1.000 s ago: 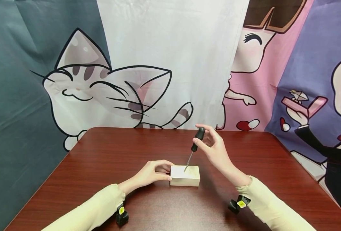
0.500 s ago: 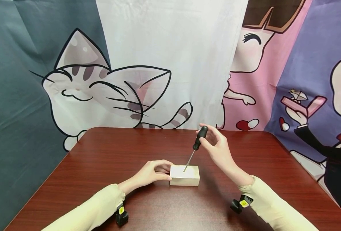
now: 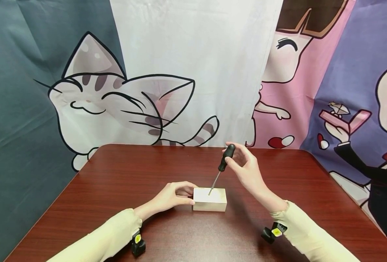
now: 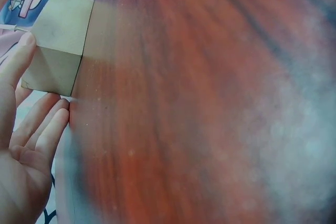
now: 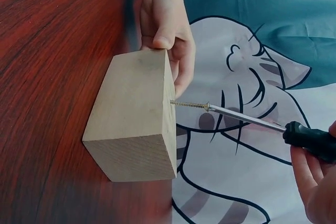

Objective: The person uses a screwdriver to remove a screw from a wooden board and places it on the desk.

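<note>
On the counter (image 3: 141, 163), the left hand (image 3: 170, 196) grips the block (image 3: 209, 203) at nine o'clock; toward one o'clock, the right hand (image 3: 247, 169) pinches the screwdriver (image 3: 222, 165). Only the right-wrist view clearly shows the screw (image 5: 190, 105), tip hidden.

Holds the black-handled screwdriver (image 5: 295, 134) in the right fingers (image 5: 304, 174). Runs the shaft (image 5: 247, 118) away from them onto a brass-coloured screw (image 5: 190, 105) sticking out of a wooden block (image 5: 130, 98). Grips the block's end farther from those fingers with the left hand (image 5: 169, 22). Shows red-brown table (image 5: 52, 103) beyond the block, cat-print cloth (image 5: 220, 45) behind the fingers.
</note>
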`<move>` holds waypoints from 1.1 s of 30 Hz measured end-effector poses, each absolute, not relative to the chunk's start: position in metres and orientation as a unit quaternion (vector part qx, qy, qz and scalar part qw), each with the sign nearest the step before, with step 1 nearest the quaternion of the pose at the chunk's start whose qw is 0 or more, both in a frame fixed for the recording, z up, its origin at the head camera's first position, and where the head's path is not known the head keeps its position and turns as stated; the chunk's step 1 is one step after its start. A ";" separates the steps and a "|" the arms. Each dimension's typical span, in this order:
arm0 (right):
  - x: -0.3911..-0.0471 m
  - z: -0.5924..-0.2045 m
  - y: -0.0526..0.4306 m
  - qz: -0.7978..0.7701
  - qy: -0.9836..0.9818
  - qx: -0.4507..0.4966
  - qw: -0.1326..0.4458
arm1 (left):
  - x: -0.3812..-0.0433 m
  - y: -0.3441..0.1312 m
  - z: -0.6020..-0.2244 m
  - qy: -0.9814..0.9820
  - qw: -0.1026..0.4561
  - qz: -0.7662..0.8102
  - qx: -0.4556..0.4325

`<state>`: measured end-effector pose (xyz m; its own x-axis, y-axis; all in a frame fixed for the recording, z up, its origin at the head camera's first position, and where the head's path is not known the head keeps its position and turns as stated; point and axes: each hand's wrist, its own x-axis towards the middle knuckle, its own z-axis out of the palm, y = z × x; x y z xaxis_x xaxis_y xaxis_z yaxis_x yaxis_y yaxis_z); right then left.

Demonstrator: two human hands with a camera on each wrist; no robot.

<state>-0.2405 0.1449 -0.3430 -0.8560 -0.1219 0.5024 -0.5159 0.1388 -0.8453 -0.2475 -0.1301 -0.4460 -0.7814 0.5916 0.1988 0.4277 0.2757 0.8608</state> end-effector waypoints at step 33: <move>-0.242 -0.342 0.152 0.628 -0.731 0.198 0.178 | -0.247 -0.130 -0.446 0.793 0.088 0.517 0.310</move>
<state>-0.2416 0.1518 -0.3423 -0.8583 -0.0650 0.5090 -0.5130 0.1336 -0.8479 -0.2472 -0.1297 -0.4458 -0.7927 0.5820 0.1812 0.4005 0.2732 0.8746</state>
